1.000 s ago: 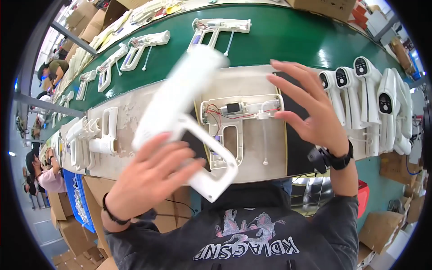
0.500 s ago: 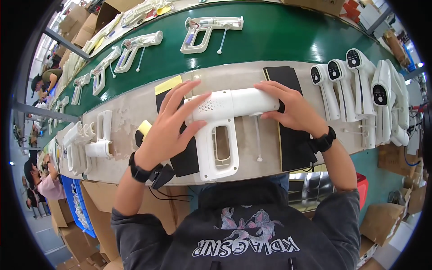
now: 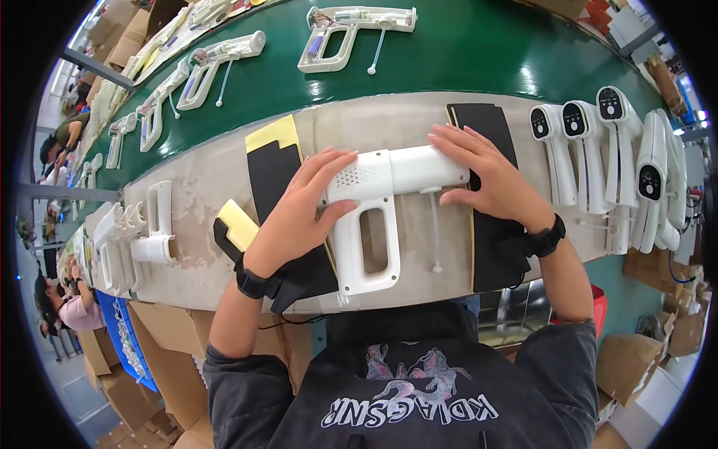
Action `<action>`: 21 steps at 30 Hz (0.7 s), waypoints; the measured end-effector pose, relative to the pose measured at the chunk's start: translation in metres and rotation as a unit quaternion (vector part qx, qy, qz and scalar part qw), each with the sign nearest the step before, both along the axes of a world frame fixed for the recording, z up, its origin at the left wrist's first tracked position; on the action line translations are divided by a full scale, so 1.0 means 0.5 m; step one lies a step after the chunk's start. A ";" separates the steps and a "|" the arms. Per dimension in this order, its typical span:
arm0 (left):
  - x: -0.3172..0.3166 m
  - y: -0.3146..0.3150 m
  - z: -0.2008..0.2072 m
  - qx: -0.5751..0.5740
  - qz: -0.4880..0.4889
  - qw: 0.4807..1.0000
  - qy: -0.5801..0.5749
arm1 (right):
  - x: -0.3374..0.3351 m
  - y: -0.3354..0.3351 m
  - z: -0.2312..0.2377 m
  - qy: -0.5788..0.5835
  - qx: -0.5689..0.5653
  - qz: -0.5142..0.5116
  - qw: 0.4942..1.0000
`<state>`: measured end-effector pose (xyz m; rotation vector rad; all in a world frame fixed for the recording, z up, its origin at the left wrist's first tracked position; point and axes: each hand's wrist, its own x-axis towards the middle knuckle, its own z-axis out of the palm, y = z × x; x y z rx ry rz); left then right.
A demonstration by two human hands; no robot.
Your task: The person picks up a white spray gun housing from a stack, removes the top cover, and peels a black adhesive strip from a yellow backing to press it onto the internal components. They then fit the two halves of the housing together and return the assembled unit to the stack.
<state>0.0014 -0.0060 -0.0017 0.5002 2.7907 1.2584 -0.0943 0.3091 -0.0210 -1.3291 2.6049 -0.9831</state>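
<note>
A white gun-shaped plastic housing [image 3: 378, 254], with a looped handle and a patch of small vents, lies on the worktop before me. My left hand [image 3: 308, 202] is closed around its rear end, fingers over the top edge and thumb just above the handle. Around the front end of the barrel curls my right hand [image 3: 490, 176], fingers along the top and thumb underneath. Below the barrel hangs a thin white rod [image 3: 436, 236] with a small knob at its tip. Both palms hide the housing's ends.
Black foam pads [image 3: 493, 247] lie on both sides of the housing. Finished-looking white devices [image 3: 553, 157] with dark panels stand at right. White shell parts [image 3: 157, 224] sit at left. On the green belt [image 3: 464, 60] beyond are opened gun-shaped units [image 3: 351, 34] showing wiring.
My left hand's spread fingers have drawn closer together and settled around the housing's rear end. My right hand stays at the front end. The whole view has shifted slightly.
</note>
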 end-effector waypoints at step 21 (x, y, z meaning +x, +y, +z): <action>-0.184 -0.001 0.055 -0.186 -0.197 0.919 -0.286 | -0.051 -0.005 0.014 -0.014 0.139 0.029 0.990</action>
